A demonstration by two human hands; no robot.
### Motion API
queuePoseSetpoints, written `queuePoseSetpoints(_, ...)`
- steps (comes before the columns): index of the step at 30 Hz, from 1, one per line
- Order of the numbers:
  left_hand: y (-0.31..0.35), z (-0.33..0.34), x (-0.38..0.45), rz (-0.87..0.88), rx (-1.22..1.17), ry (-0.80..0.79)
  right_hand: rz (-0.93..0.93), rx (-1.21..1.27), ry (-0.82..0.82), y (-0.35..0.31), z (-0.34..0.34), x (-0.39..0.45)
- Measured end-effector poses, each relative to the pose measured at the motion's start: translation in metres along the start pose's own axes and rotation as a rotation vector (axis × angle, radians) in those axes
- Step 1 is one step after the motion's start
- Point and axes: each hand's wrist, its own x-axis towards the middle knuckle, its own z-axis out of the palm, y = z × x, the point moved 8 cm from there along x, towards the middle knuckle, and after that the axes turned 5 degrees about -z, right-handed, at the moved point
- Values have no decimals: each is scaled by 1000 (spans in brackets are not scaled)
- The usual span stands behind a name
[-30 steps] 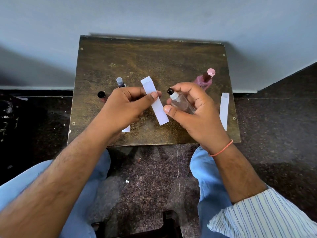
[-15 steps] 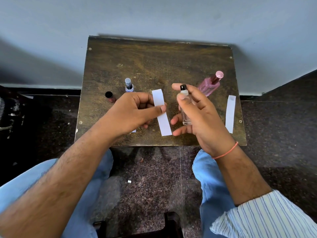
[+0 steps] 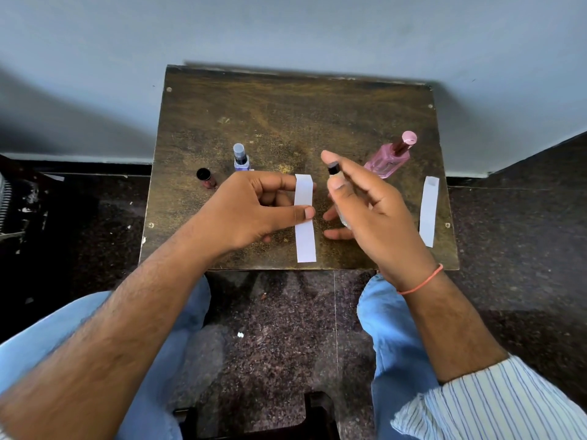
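Note:
My left hand [image 3: 254, 208] pinches a white paper strip [image 3: 305, 239] between thumb and fingers and holds it upright over the small brown table [image 3: 286, 115]. Just to its right, my right hand [image 3: 371, 204] grips a small clear spray bottle [image 3: 335, 176] with a black nozzle. The forefinger lies over the nozzle top, which points toward the strip. Most of the bottle's body is hidden by my fingers.
A pink perfume bottle [image 3: 389, 158] stands at the back right of the table. A second white strip [image 3: 428, 211] lies near the right edge. A blue-capped bottle [image 3: 240, 158] and a small dark-capped bottle [image 3: 205, 178] stand at the left. My knees flank the table's front edge.
My right hand has turned the spray bottle from tilted to upright and brought the forefinger onto the nozzle. The left hand has swung the strip from slanted to vertical.

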Motion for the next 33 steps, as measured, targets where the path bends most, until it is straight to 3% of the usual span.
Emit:
queuePoseSetpoints(6,-2,0,2,10,-3,-8,31,4,94,3,-6,1)
queuePoseSetpoints(13,-2,2,2,17,10,-30,68,135,11,1,0,1)
queuePoseSetpoints(18,-4,4,3,20,16,-45,136,98,57,5,0,2)
queuePoseSetpoints(26,-2,11,1,46,8,-86,13,44,217,-2,-4,2)
queuePoseSetpoints(33,-1,12,1,39,0,-102,-46,-98,211,-4,-1,2)
